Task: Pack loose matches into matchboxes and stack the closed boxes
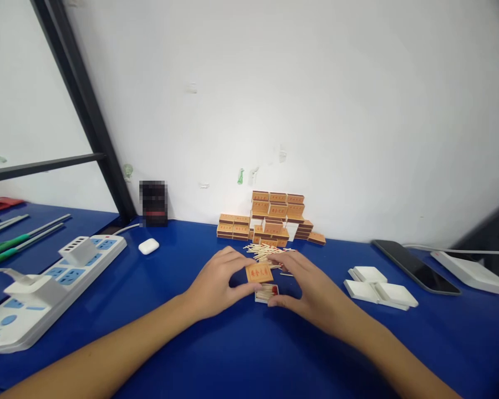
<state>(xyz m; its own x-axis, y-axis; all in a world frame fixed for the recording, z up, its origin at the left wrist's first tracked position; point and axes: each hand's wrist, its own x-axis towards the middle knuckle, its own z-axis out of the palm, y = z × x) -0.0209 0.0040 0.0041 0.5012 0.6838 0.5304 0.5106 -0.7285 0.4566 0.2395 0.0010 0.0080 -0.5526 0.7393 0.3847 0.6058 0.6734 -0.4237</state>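
My left hand [218, 282] pinches an orange matchbox sleeve [259, 272] with red lettering between thumb and fingers. Just below the sleeve is a white matchbox tray [256, 297] with matches [266, 292] inside, red heads toward the right. My right hand [311, 285] curves around the tray's right side, thumb at its near right corner and fingers spread apart from the thumb. Whether the thumb presses on the tray, I cannot tell. Behind both hands lies a loose pile of matches [263, 251], partly hidden by my right fingers.
Stacked matchboxes [278, 209] stand against the wall. White empty-looking trays [378, 289] lie to the right, near a phone [416, 266] and a white flat device [469, 271]. On the left are a power strip [72, 282], a white earbud case [148, 246] and green-handled rods [14, 245].
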